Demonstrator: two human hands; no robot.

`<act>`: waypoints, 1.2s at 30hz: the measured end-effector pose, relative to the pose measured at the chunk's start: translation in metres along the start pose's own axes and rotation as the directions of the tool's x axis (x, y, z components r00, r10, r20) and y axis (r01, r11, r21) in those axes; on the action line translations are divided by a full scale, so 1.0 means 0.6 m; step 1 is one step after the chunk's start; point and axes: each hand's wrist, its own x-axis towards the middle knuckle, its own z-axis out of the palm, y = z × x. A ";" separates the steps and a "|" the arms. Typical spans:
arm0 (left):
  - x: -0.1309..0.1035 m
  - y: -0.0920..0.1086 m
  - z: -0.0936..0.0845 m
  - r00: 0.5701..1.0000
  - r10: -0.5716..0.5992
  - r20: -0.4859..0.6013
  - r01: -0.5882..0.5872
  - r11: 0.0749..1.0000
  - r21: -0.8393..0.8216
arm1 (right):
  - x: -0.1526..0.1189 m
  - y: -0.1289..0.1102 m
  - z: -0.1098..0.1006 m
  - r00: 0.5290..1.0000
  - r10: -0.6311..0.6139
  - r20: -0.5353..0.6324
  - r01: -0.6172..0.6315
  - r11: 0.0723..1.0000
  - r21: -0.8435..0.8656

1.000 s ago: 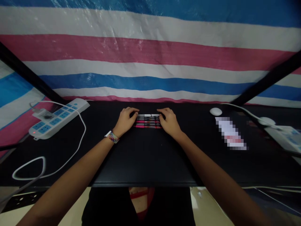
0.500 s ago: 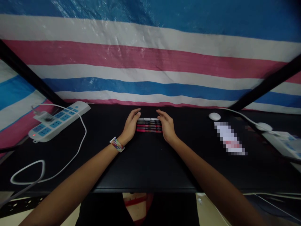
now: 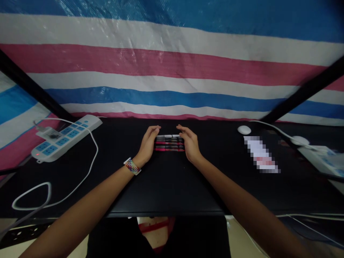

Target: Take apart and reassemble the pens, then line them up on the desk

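Several slim pens (image 3: 169, 143) lie side by side, lengthwise left to right, on the black tabletop (image 3: 166, 186). Most are dark with pink or red parts; the one at the far side has a white and grey barrel. My left hand (image 3: 147, 145) stands on edge at their left ends, fingers stretched forward and slightly curved. At the right ends, my right hand (image 3: 190, 143) faces it in the same pose, its palm turned inward. Both hands appear to touch the pen tips, and they partly cover them. A colourful woven band (image 3: 132, 166) circles my left wrist.
On the left lies a white power strip (image 3: 67, 138) with a plugged-in adapter and a looping white cable (image 3: 92, 168). To the right are a white mouse (image 3: 244, 130), a blurred-out paper (image 3: 260, 154) and another white device (image 3: 319, 157). A striped tarp (image 3: 172, 64) hangs behind.
The view has shifted slightly. Both hands keep nearly the same pose around the pens, with the right fingertips a touch further in.
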 end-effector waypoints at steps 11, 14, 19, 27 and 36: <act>0.009 0.024 -0.001 0.998 0.025 0.054 -0.033 0.988 0.154 | -0.009 -0.020 -0.010 0.921 -0.290 0.260 0.380 0.817 -0.434; 0.012 0.021 -0.005 0.998 0.016 0.064 -0.025 0.991 0.135 | -0.028 -0.044 -0.007 0.791 -0.392 0.470 0.595 0.674 -0.439; 0.010 0.019 -0.003 0.997 0.021 0.072 -0.030 0.992 0.125 | -0.048 -0.070 0.000 0.635 -0.386 0.670 0.754 0.497 -0.429; 0.007 0.024 -0.003 0.985 0.126 0.116 -0.156 0.944 0.291 | -0.041 -0.068 -0.007 0.568 -0.355 0.743 0.802 0.444 -0.400; 0.001 0.045 -0.019 0.884 0.369 0.286 -0.464 0.767 0.443 | -0.022 -0.070 -0.021 0.613 -0.466 0.638 0.784 0.460 -0.418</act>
